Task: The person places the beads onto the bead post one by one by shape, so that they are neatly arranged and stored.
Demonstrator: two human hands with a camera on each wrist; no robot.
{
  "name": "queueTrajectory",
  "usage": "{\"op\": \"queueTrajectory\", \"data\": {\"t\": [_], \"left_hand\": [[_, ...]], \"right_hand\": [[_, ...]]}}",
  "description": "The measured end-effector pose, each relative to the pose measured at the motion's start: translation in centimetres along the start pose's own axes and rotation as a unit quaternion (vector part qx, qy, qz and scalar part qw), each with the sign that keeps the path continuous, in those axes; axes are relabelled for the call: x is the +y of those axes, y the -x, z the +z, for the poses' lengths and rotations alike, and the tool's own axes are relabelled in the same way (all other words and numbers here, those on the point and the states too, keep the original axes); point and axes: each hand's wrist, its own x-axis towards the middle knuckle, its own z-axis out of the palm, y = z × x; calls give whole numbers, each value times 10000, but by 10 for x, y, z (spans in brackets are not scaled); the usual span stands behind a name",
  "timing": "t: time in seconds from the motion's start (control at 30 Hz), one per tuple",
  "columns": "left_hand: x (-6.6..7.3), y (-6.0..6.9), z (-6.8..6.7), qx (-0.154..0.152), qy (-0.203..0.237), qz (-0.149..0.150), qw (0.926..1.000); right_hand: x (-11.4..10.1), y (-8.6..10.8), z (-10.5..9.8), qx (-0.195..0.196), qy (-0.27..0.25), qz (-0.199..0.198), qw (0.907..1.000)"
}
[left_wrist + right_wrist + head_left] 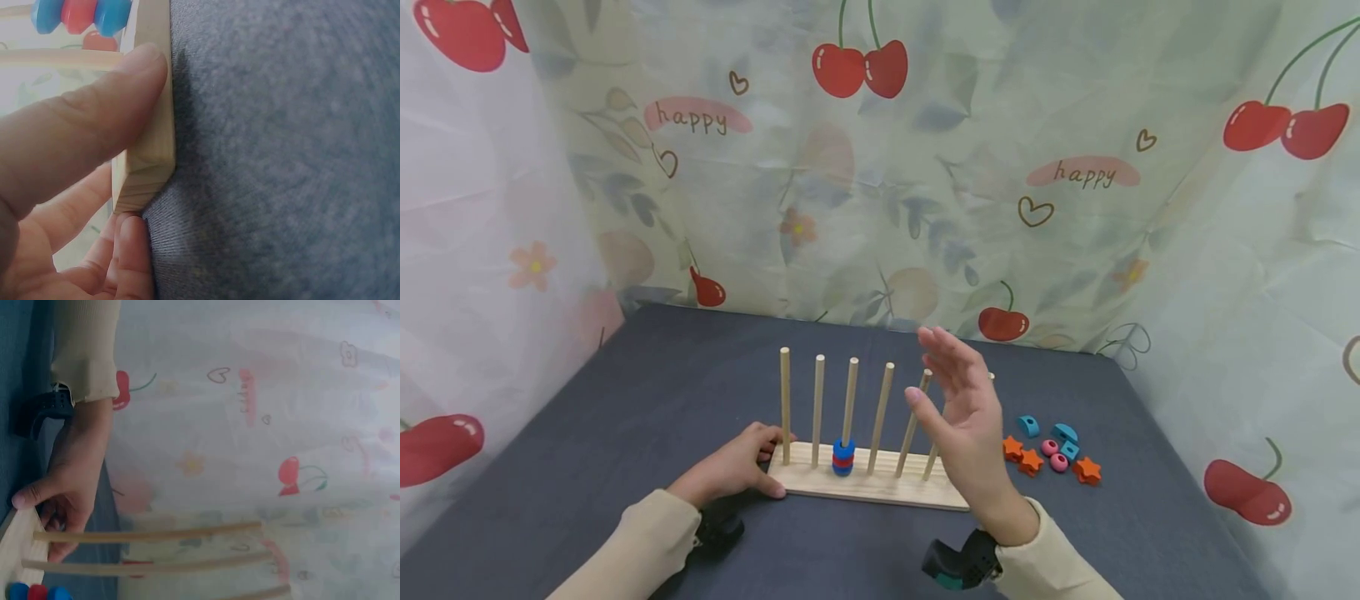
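A pale wooden base [880, 487] with several upright pegs [882, 417] stands on the dark cloth. Blue and red beads [843, 458] are stacked at the bottom of the third peg from the left. My left hand [737, 467] grips the base's left end, with the thumb [134, 94] along its front edge and the other fingers around the end. Raised in front of the rightmost pegs, my right hand [972, 429] holds nothing, its fingers extended and slightly bent. It hides the base's right end and part of those pegs.
Right of the base lie loose pieces: orange stars [1087, 470], pink beads [1058, 462], blue half-rounds [1064, 432] and a blue cube [1070, 451]. A dark blue-grey cloth [647, 400] covers the table. Cherry-printed curtains [880, 183] hang behind and at both sides.
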Motion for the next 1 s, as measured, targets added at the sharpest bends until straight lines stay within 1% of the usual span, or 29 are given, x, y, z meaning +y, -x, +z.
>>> {"op": "queueTrajectory", "data": {"t": [0.07,0.2,0.37,0.43,0.47,0.53,0.57,0.63,0.7,0.8,0.87,0.93,1.0], "left_hand": [[0,0,0,2,2,13,10000],[-2,0,0,6,17,34,10000],[-3,-1,0,21,3,24,10000],[-2,-2,0,19,-20,31,10000],[-2,-2,0,17,-34,42,10000],[-2,-3,0,20,-58,35,10000],[-2,-3,0,18,-71,36,10000],[-3,-3,0,21,-89,21,10000],[-3,-3,0,15,-97,9,10000],[-2,-3,0,-8,-87,-19,10000],[-1,-3,0,-8,-70,-52,10000],[1,-2,0,6,-41,-96,9999],[2,-1,-1,32,-39,-110,9999]], "right_hand": [[-2,2,-8,106,-38,-137,9998],[-6,7,-25,343,37,-275,9990],[-2,17,-50,596,-90,-619,9963],[2,23,-59,690,-163,-657,9953],[4,26,-64,735,-146,-595,9954],[9,33,-72,805,-62,-414,9959],[12,37,-75,851,25,-261,9960],[16,45,-82,911,257,121,9954],[21,53,-89,948,573,501,9926],[28,63,-100,1016,1151,1131,9816],[33,68,-108,978,1532,1511,9717],[39,73,-117,851,1840,1880,9610],[45,77,-126,573,2129,2191,9505]]}}
